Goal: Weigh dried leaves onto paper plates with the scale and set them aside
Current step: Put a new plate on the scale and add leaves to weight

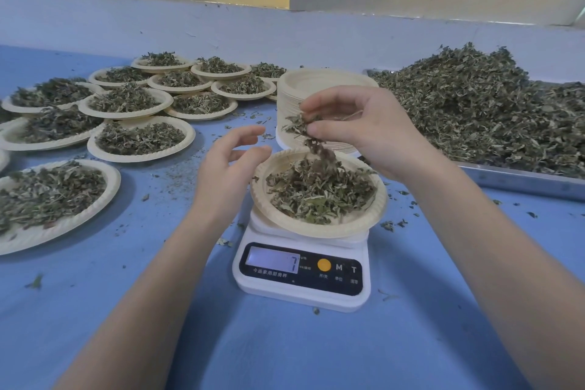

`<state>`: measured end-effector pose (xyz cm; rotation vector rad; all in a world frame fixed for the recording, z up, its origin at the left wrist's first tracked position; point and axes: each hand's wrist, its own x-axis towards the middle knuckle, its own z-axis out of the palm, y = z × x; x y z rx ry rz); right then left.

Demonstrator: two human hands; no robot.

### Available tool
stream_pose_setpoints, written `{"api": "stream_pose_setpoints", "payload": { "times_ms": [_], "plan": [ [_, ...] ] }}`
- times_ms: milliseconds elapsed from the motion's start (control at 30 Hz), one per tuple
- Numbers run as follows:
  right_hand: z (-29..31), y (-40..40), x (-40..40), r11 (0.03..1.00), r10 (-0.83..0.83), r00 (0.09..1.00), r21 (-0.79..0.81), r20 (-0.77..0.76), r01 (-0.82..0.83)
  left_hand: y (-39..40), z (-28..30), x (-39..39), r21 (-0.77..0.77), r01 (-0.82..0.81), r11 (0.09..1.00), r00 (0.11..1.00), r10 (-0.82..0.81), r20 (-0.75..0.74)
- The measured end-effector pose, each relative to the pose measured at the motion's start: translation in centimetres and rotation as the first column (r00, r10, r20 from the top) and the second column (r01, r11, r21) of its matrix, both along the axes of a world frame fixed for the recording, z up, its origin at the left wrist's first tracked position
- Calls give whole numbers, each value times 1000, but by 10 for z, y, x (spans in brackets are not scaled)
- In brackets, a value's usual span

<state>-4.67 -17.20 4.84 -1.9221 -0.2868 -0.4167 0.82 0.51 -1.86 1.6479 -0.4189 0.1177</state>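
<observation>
A white digital scale [300, 275] stands on the blue table, its display showing 7. On it sits a paper plate [378, 196] holding dried leaves [319, 190]. Above the plate my right hand [357, 130] pinches a tuft of dried leaves, and some fall from it onto the plate. My left hand [228, 165] hovers just left of the plate with relaxed fingers, holding nothing.
A stack of empty paper plates [316, 85] stands behind the scale. At right a metal tray [522, 180] carries a big heap of dried leaves [481, 104]. Several filled plates [139, 139] cover the table's left side. Leaf crumbs lie scattered around.
</observation>
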Motion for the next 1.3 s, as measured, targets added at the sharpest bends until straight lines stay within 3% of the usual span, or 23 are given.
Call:
{"api": "stream_pose_setpoints", "payload": {
  "times_ms": [400,533,633,767,900,1033,1100,1167,1233,1300],
  "plan": [
    [-2,-2,4,996,-80,997,36,21,79,-2,3,-4,11,-12,1000,999,12,42],
    [5,-18,-1,984,-158,986,96,56,152,-21,29,-5,103,-38,994,979,16,204],
    [13,-42,-6,958,-270,960,118,78,260,-62,59,-5,228,-2,974,925,-85,370],
    [19,-80,-11,923,-384,917,46,106,381,-125,78,-4,366,36,930,874,-207,439],
    [20,-126,-5,847,-517,850,-83,103,526,-175,87,2,452,84,888,875,-282,392],
    [17,-169,11,707,-627,759,-281,176,649,-214,90,13,682,107,723,835,-438,333],
    [13,-185,20,632,-623,779,-539,73,557,-231,90,20,801,79,594,824,-490,282],
    [5,-192,26,535,-593,789,-812,-163,235,-242,88,24,882,68,467,842,-501,201],
    [-1,-191,28,517,-594,751,-852,-290,79,-248,87,26,917,83,390,847,-512,141],
    [-1,-184,27,564,-537,798,-820,-274,97,-245,87,25,916,106,386,843,-524,123]
  ]
}}
